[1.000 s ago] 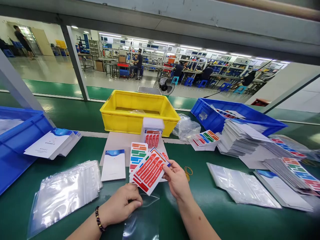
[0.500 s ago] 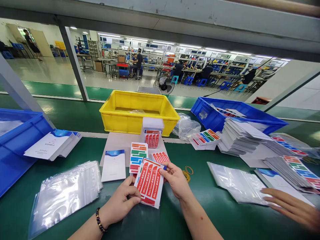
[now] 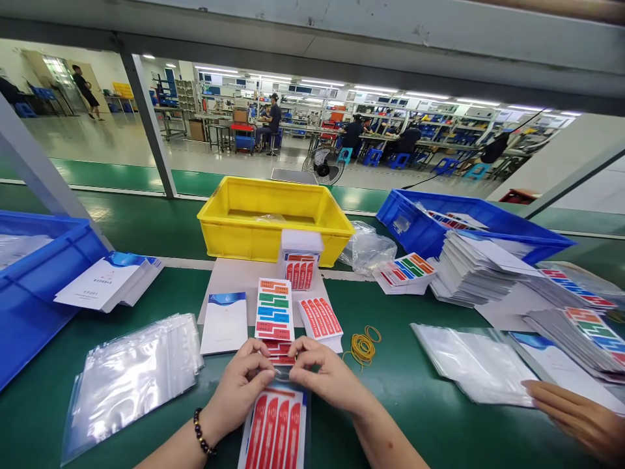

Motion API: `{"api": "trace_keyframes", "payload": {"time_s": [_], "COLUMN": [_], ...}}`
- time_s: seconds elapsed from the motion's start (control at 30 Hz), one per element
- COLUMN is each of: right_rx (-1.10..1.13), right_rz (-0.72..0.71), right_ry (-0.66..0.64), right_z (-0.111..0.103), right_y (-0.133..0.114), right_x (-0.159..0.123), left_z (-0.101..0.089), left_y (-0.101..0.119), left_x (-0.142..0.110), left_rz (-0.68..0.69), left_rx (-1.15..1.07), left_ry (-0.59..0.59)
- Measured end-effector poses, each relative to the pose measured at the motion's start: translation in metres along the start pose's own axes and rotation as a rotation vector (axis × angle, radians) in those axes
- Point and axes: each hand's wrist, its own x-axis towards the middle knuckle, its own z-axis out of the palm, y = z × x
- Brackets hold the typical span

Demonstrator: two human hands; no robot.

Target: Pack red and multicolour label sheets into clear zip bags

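My left hand (image 3: 244, 378) and my right hand (image 3: 327, 376) pinch the top edge of a clear plastic bag (image 3: 282, 375), with their fingertips close together. Inside the bag, below my hands, lies a sheet of red label stickers (image 3: 274, 430), cut off by the picture's lower edge. Just beyond my fingers is a stack of multicoloured sticker sheets (image 3: 274, 309), with red sheets partly hidden by my fingers. A white and blue booklet (image 3: 225, 326) lies to its left. On its right sits a stack of red sticker sheets (image 3: 321, 319).
Flat clear bags (image 3: 137, 371) lie at left, near booklets (image 3: 110, 280) and a blue bin (image 3: 43, 286). A yellow bin (image 3: 273, 238) stands behind. Rubber bands (image 3: 362, 348) lie right of my hands. At far right, another person's hand (image 3: 576, 410) touches clear bags (image 3: 473, 361).
The red sticker sheet has moved down toward me and now lies in the clear bag. Both hands have shifted from the sheet to the bag's top edge, closer together.
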Motion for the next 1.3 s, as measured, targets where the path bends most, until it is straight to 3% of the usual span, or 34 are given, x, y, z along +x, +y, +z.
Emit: {"api": "trace_keyframes", "payload": {"time_s": [0.17,0.33,0.47,0.57,0.7,1.07,1.17,1.3], "right_rx": [-0.007,0.072,0.155,0.107,0.014,-0.110,-0.142,-0.207], "right_rz": [0.014,0.091,0.166,0.183,0.098,0.013,-0.063,-0.158], "right_ry": [-0.179,-0.084,-0.066,-0.043,0.006,-0.025,0.004,0.279], "right_z": [-0.003,0.000,0.003,0.005,0.008,0.025,0.021,0.012], "right_y": [-0.005,0.001,0.005,0.004,0.000,-0.004,-0.002,0.004], "right_x": [-0.002,-0.001,0.000,0.000,0.001,0.001,0.002,0.004], "left_z": [0.000,-0.004,-0.006,-0.005,-0.005,0.006,0.001,-0.008], "left_y": [0.001,0.006,0.009,0.010,0.009,-0.003,0.001,0.005], "left_x": [0.000,0.001,0.001,0.001,0.000,0.002,0.000,-0.005], "left_rz": [-0.044,-0.307,-0.371,-0.333,-0.301,-0.181,-0.017,0.354], "left_rx": [-0.118,-0.313,-0.259,-0.228,-0.193,-0.014,0.215,0.510], "left_ry": [0.023,-0.055,-0.058,-0.044,-0.040,-0.096,-0.078,0.109]}}
